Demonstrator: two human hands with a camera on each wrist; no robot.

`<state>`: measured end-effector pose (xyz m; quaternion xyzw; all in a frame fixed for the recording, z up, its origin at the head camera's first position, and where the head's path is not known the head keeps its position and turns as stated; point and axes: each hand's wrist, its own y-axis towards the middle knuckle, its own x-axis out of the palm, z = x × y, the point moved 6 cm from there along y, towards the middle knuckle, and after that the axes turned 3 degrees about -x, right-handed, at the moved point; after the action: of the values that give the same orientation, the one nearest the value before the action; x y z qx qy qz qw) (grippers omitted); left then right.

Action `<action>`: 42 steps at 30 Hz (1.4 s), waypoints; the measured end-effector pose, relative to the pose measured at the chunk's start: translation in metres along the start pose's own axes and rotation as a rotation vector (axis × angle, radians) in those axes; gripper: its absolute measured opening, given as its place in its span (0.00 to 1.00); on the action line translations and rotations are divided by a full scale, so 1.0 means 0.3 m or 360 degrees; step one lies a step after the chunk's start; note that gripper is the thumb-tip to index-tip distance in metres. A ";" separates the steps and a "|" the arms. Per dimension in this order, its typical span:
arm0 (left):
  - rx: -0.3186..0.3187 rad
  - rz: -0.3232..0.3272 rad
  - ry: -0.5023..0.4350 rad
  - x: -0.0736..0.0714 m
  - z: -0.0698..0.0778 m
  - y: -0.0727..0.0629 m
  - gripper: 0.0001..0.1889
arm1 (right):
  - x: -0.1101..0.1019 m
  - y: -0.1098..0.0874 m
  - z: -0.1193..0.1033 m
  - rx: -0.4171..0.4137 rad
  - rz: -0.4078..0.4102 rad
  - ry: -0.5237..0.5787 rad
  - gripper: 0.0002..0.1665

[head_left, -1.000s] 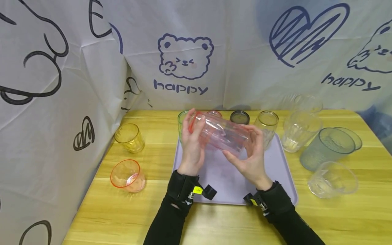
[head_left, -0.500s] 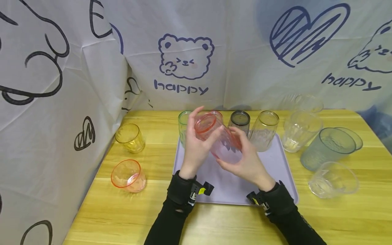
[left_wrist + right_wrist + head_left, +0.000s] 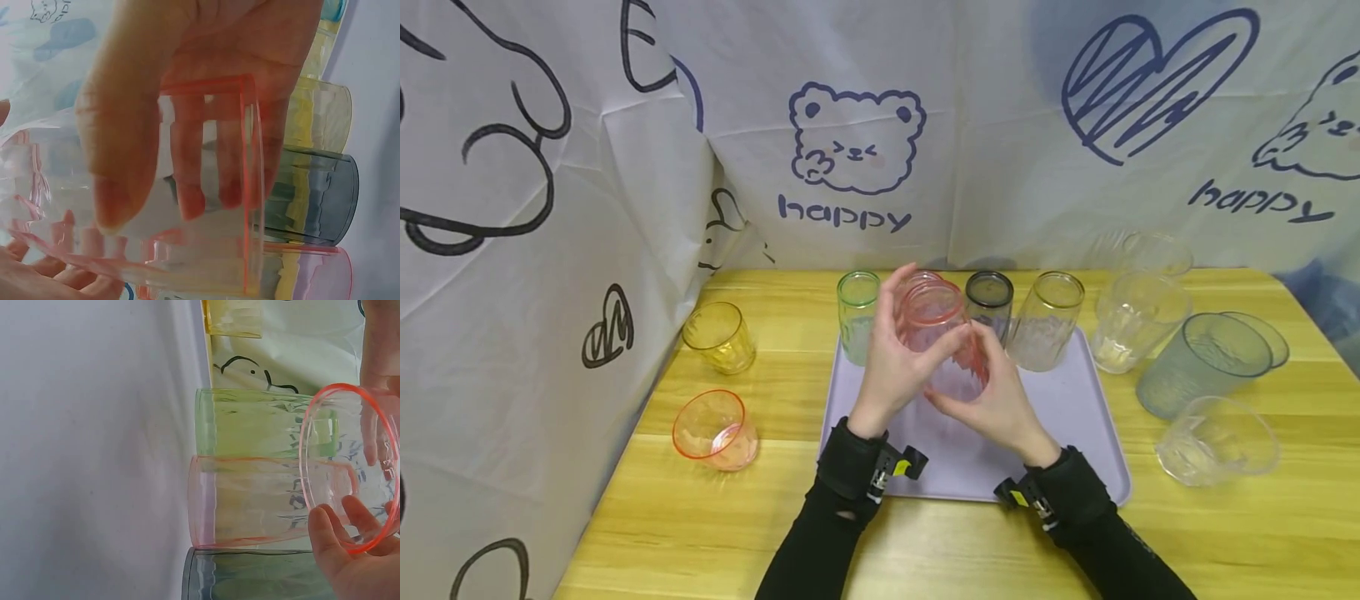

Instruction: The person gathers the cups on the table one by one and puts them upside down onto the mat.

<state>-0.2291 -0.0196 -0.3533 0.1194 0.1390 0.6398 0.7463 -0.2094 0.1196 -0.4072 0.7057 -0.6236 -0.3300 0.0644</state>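
A see-through pink tumbler is held bottom up over the lilac tray, a little tilted. Its base end sits between the thumb and fingers of my left hand. Lower down, near the red-edged mouth, my right hand grips it with thumb and fingers. Along the tray's far side stand upturned tumblers: a green one, another pink one mostly hidden behind the held one in the head view, a dark grey one and a clear one with a yellowish ring.
Left of the tray, a yellow cup and an orange-red rimmed cup stand on the wooden table. To the right are clear cups and blue-grey cups, some overlapping. A printed cloth hangs behind.
The pink tumbler has turned from lying nearly sideways to bottom up. Both hands have come closer together with it, the left shifting rightward. The surrounding cups have not moved.
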 end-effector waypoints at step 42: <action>-0.0071 -0.0095 0.0508 0.003 -0.052 -0.051 0.38 | -0.018 -0.003 0.034 0.0240 -0.0585 -0.0035 0.57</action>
<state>-0.2205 -0.0211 -0.3732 -0.0046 0.2449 0.6311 0.7360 -0.2143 0.1279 -0.4136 0.8069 -0.5080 -0.2961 -0.0568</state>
